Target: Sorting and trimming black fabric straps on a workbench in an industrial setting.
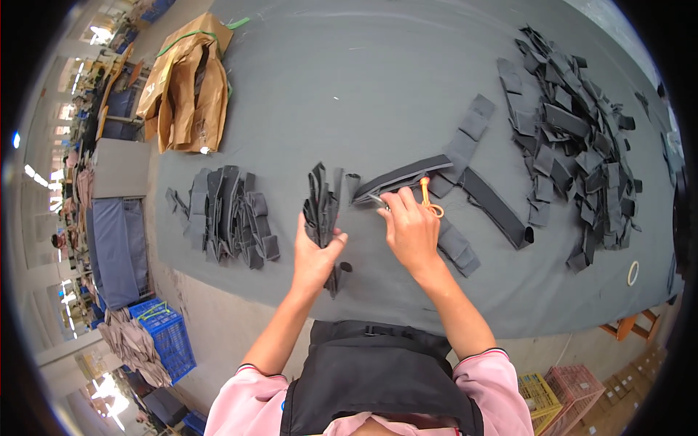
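Observation:
My left hand (314,256) is closed around a bunch of dark grey fabric strips (321,207), which stand up above the fingers, with ends hanging below the palm. My right hand (413,231) grips a pair of scissors (435,211) with orange handles; their metal tip points left, beside the end of a padded dark strip (407,176). That strip lies just beyond the right fingers. A folded strip (498,209) lies slantwise to the right of this hand, and a flat segmented strip (472,123) stretches away behind it.
Left of my hands lies a row of bundled dark strips (231,214). A large tangled heap of strips (574,145) covers the right side of the grey table (327,87). An open brown paper bag (190,94) stands far left, and a tape ring (632,273) lies near the right edge.

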Demonstrator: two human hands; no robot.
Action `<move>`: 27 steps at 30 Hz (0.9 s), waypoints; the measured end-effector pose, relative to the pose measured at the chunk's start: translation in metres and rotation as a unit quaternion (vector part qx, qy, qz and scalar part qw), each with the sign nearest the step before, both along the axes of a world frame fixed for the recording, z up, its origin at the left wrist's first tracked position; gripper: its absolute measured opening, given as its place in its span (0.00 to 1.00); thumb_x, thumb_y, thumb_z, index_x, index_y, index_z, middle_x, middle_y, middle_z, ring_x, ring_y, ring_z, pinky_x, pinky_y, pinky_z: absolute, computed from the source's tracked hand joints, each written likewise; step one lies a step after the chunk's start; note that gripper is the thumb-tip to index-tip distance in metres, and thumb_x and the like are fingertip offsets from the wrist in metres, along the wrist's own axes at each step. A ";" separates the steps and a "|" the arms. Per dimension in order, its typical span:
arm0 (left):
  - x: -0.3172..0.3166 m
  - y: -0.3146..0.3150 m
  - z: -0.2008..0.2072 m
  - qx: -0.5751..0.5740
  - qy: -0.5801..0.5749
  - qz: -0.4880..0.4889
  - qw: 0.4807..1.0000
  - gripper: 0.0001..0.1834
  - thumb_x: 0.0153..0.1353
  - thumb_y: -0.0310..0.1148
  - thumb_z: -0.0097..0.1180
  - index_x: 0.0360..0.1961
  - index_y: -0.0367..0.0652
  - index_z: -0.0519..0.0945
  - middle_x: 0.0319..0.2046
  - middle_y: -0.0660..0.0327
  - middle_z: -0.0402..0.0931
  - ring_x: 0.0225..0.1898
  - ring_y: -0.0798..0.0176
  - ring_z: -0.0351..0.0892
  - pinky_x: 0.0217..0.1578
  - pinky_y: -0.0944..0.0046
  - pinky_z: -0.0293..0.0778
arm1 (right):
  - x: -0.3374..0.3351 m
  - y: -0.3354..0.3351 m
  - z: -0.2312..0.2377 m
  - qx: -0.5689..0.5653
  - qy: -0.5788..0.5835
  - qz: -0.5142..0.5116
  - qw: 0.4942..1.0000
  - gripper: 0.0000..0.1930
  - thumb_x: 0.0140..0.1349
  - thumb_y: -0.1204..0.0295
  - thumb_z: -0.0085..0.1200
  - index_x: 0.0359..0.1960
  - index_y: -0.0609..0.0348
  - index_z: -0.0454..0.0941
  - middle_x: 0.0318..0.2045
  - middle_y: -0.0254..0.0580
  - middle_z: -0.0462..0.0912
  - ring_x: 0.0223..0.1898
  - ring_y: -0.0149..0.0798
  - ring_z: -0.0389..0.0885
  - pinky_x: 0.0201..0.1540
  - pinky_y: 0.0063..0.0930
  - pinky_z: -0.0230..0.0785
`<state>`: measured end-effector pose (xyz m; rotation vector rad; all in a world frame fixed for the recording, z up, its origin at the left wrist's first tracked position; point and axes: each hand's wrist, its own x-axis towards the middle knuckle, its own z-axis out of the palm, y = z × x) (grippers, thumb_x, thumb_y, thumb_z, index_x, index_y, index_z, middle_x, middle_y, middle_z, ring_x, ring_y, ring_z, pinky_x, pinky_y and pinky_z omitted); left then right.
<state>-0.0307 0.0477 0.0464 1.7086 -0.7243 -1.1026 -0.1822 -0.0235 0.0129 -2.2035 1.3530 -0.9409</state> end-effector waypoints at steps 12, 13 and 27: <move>-0.034 -0.149 -0.047 0.019 -0.380 -0.483 0.789 0.41 0.44 0.29 0.65 0.61 0.47 0.60 0.50 0.47 0.69 0.52 0.46 0.68 0.52 0.52 0.67 | -0.072 0.047 -0.003 0.438 -0.352 -0.126 0.818 0.09 0.66 0.69 0.47 0.37 0.63 0.75 0.20 0.29 0.74 0.19 0.20 0.65 0.27 0.19 0.65; -0.037 -0.145 -0.051 0.044 -0.391 -0.491 0.777 0.40 0.44 0.25 0.62 0.61 0.44 0.59 0.49 0.47 0.70 0.51 0.47 0.69 0.51 0.53 0.68 | -0.076 0.040 -0.003 0.433 -0.354 -0.134 0.818 0.09 0.66 0.69 0.47 0.37 0.63 0.75 0.20 0.29 0.74 0.19 0.20 0.65 0.27 0.19 0.65; -0.022 0.026 -0.010 0.123 0.303 -0.146 0.934 0.24 0.40 0.29 0.55 0.43 0.32 0.74 0.28 0.56 0.77 0.32 0.62 0.77 0.37 0.65 0.72 | -0.074 0.035 -0.029 0.264 -0.055 -0.038 0.962 0.11 0.53 0.77 0.53 0.40 0.56 0.75 0.24 0.43 0.80 0.27 0.46 0.80 0.30 0.35 0.70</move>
